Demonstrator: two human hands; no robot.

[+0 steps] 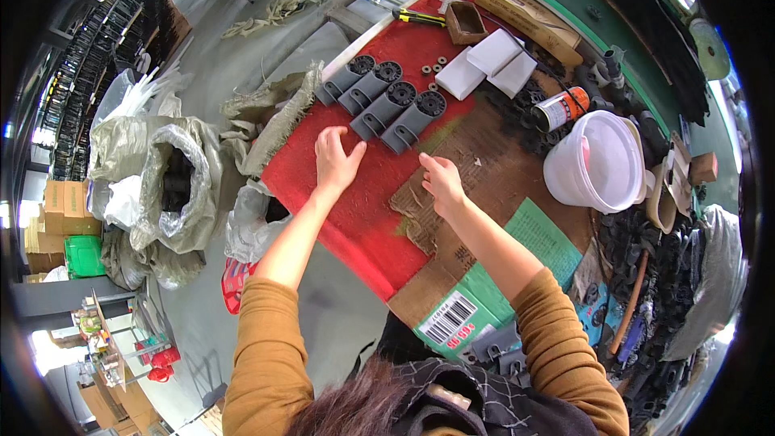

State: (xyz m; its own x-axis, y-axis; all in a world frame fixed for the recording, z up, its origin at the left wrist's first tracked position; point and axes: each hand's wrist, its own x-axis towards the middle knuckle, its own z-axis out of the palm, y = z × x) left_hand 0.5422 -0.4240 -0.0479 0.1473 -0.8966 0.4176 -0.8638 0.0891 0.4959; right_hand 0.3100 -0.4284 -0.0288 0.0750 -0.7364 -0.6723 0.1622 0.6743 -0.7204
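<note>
Several dark grey plastic tube-shaped parts lie side by side on the red table covering. Each has a round, black, holed end on its far side. Short of their near ends hangs my left hand, thumb and fingers apart, holding nothing. My right hand is just below the near end of the rightmost grey part. Its fingers are curled together in a pinch, and whatever may be between the fingertips is too small to make out.
Small round washers, white boxes, an open brown box and a yellow cutter lie farther back. To the right stand an orange-and-white can and a white bucket. Flattened cardboard covers the table's right. Sacks stand left.
</note>
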